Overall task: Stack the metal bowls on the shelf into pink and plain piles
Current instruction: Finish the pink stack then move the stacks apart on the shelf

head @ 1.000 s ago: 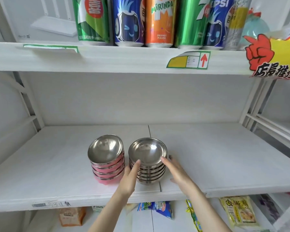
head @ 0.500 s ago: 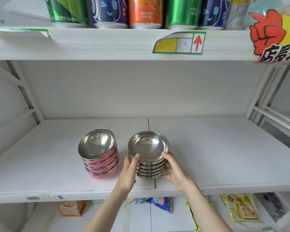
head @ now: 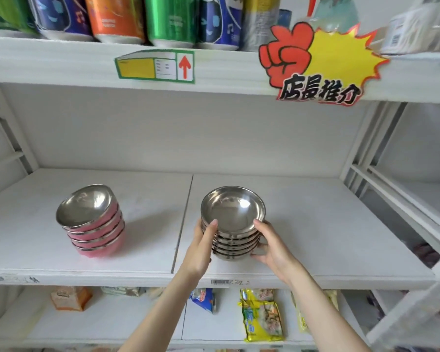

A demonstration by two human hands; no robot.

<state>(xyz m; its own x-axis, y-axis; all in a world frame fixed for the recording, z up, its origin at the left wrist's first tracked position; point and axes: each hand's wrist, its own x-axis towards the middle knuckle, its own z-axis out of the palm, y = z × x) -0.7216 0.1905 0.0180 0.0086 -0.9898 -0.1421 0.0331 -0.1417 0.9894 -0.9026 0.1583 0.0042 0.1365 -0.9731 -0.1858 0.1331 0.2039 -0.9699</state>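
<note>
A pile of several plain metal bowls stands on the white middle shelf, just right of the shelf's seam. My left hand presses against the pile's left side and my right hand cups its right side and lower edge, so both hands grip the pile. A pile of several pink-sided bowls stands apart on the left half of the shelf, leaning a little, with nothing touching it.
Drink cans line the shelf above, whose front edge carries a price tag and a red and yellow promo sign. Snack packets lie on the shelf below. A white rack frame stands at the right.
Both hands have closed on the plain pile and shifted it to the right, away from the pink pile. The gap between the two piles has widened. The camera also moved.
</note>
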